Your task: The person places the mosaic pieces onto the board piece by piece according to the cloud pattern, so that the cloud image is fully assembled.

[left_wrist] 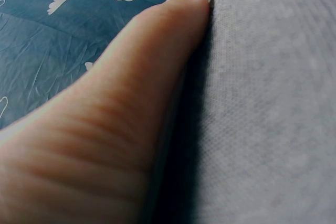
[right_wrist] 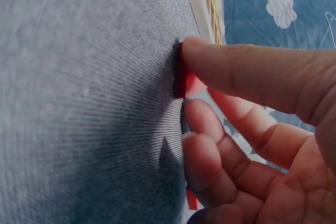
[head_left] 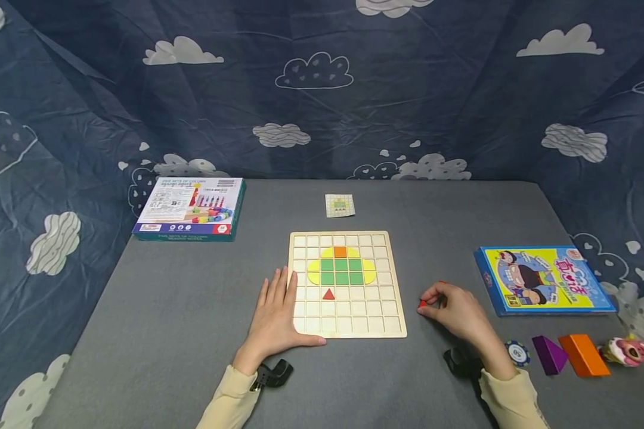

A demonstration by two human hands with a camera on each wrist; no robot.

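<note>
A small red piece [head_left: 422, 304] sits at the fingertips of the right hand [head_left: 453, 310], pinched between thumb and curled fingers against the grey tabletop [head_left: 166, 333], just off the right edge of the wooden grid board [head_left: 392, 325]. In the right wrist view the red piece [right_wrist: 184, 80] is pressed on edge to the felt under the thumb, and a second sliver of red [right_wrist: 192, 200] shows lower in the same hand, near the little finger.

The left hand [head_left: 276, 316] lies flat with straight fingers, holding nothing, its fingers over the board's lower left corner and its palm on the tabletop; the left wrist view shows only the side of that hand [left_wrist: 105, 129] lying along the board's edge.

On the board, a block of green squares [head_left: 341, 271] is flanked by yellow pieces [head_left: 369, 271], with an orange square [head_left: 340, 252] on top and a red triangle [head_left: 328, 294] in a cell below them. A small pattern card [head_left: 340, 205] lies beyond the board's far edge.

Well apart at far left is a boxed toy set [head_left: 190, 208]. To the right of the right hand lies a blue and yellow cartoon box [head_left: 542, 280]; nearer the person, beside the right wrist, stand a poker chip [head_left: 517, 353], a purple wedge [head_left: 548, 354], an orange block [head_left: 584, 354] and a pink toy figure [head_left: 630, 350]. Nothing lies between the red piece and the board
</note>
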